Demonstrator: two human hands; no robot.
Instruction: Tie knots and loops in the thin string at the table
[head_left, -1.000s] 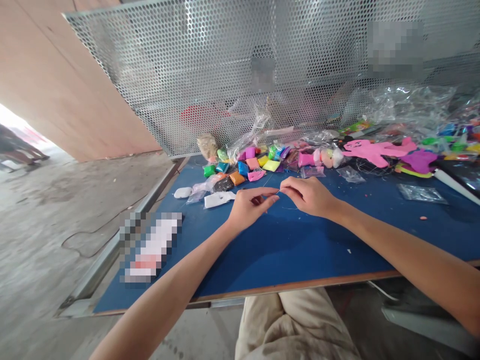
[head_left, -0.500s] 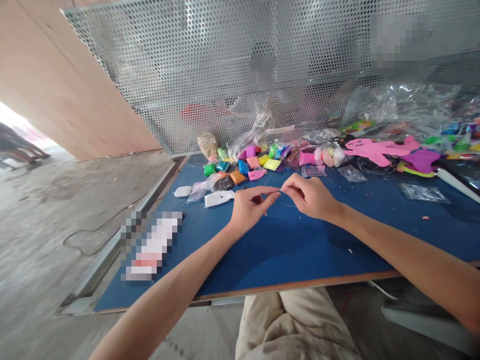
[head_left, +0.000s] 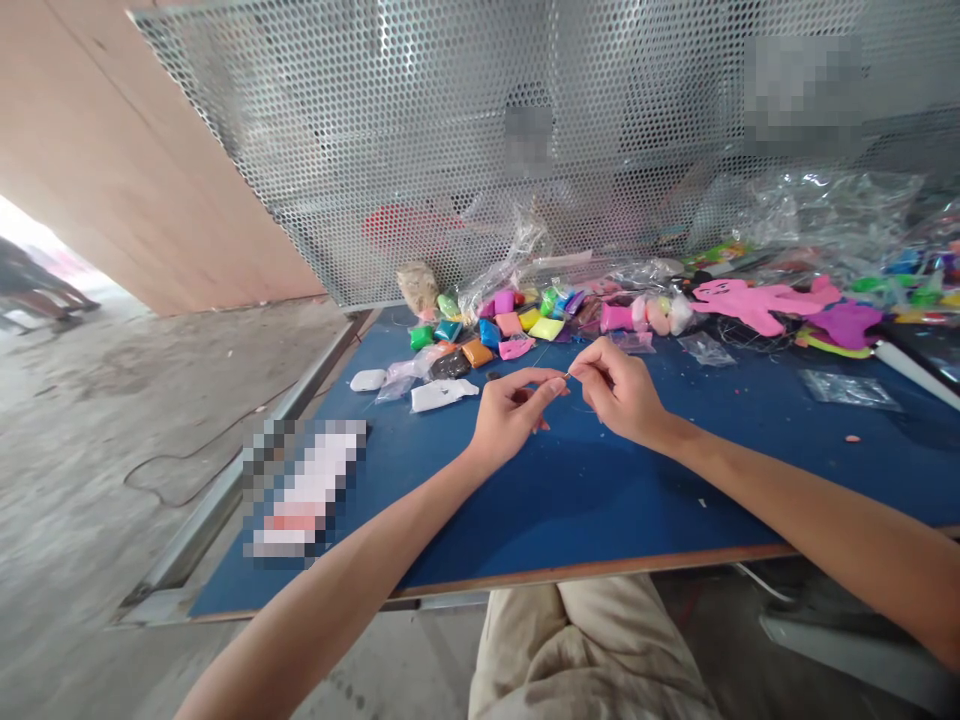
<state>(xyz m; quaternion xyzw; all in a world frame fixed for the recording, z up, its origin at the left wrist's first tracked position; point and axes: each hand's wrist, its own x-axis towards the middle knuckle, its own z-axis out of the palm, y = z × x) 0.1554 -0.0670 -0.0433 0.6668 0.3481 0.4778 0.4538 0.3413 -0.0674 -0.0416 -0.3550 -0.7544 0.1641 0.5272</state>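
Note:
Over the middle of the blue table, my left hand (head_left: pixel 508 408) pinches with thumb and forefinger. My right hand (head_left: pixel 616 388) is closed in a pinch too, its fingertips almost meeting those of the left. Between the fingertips shows a tiny, thin, dark-gold bit (head_left: pixel 568 375), too small to name. Left of my left hand lies a torn white packet (head_left: pixel 444 394). Just beyond the hands are a pink packet (head_left: pixel 517 347) and a yellow packet (head_left: pixel 547 328).
Small coloured packets and clear plastic bags line the table's (head_left: pixel 637 500) back, below a perforated metal panel (head_left: pixel 450 130). A pink cut-out figure (head_left: pixel 757 302) lies at the back right. A flat clear bag (head_left: pixel 851 388) is nearer. A blurred-out white sheet (head_left: pixel 319 480) lies at left.
Both hands have shifted slightly to the right, still pinched together at the fingertips. A dark-gold bit now shows between them, where a bluish speck showed before.

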